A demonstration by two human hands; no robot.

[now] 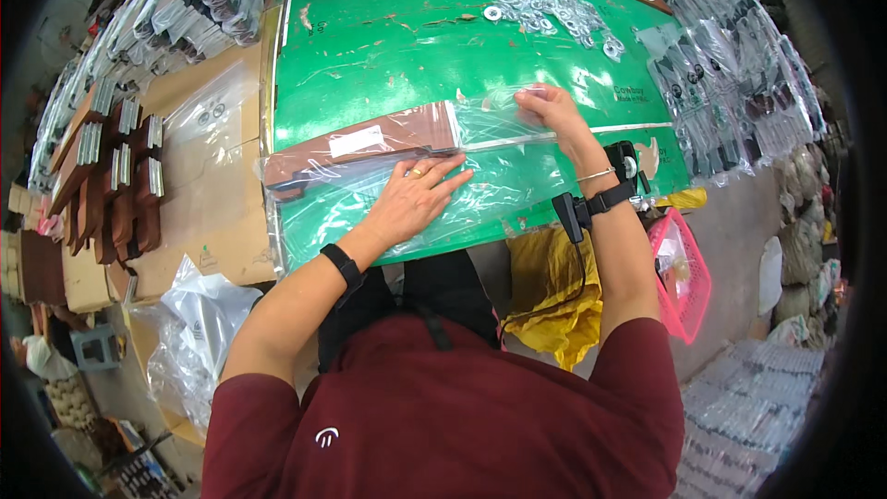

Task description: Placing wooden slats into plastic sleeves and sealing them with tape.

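Broadly, the green table (388,55) carries a long clear plastic bag (480,171) lying flat near its front edge, slick, floppy film that likely slides easily. Half inside it sits a brown wooden piece (370,143), stiff and probably light; best held by its flat faces. The left hand (416,199) presses spread-fingered on the bag. The right hand (552,113) seems to pinch the bag's open end.

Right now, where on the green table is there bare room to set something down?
The widest bare patch of the green table lies between the clear bag with the brown piece and the metal washers. The right edge is crowded with bagged packs; the left hand and right hand occupy the near edge.
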